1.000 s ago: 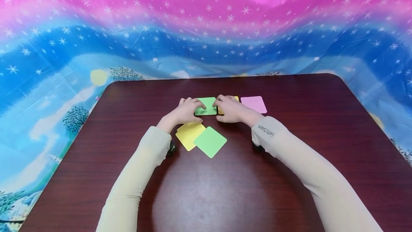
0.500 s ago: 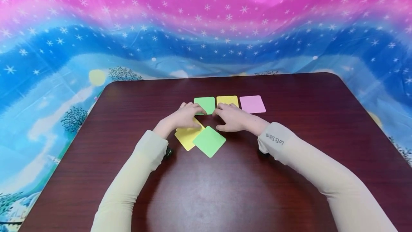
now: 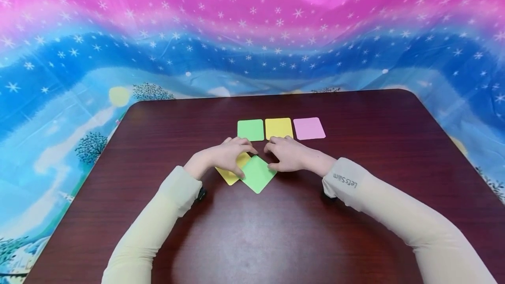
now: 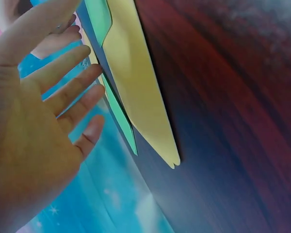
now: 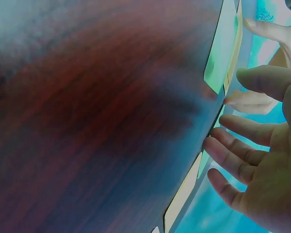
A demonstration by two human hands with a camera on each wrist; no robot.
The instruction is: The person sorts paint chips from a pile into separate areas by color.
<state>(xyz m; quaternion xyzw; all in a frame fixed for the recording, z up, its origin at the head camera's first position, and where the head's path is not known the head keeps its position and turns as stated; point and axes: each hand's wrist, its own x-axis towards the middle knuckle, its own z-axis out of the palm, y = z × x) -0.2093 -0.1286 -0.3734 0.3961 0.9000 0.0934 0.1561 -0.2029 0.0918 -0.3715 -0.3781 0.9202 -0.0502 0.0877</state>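
Note:
A near green square card (image 3: pixel 258 176) lies turned like a diamond, overlapping a small pile of yellow cards (image 3: pixel 229 176). My left hand (image 3: pixel 229 154) hovers over the pile, its thumb by the green card's left edge. At that card's right corner is my right hand (image 3: pixel 291 154), thumb tip close to it; whether it touches I cannot tell. Both wrist views show the left fingers (image 4: pixel 70 90) and the right fingers (image 5: pixel 242 131) spread, with nothing held. Behind the hands, a green card (image 3: pixel 250 130), a yellow card (image 3: pixel 278 128) and a pink card (image 3: pixel 309 128) form a row.
The cards lie on a dark red-brown wooden table (image 3: pixel 355 143) with rounded far corners. A colourful cloth (image 3: pixel 252 25) with snowflakes hangs behind and beside it. Light glares off the table's near middle.
Both hands have drawn back from the row of cards toward the near pile. The row's yellow card, covered earlier by the right hand, now shows. The cards appear unmoved.

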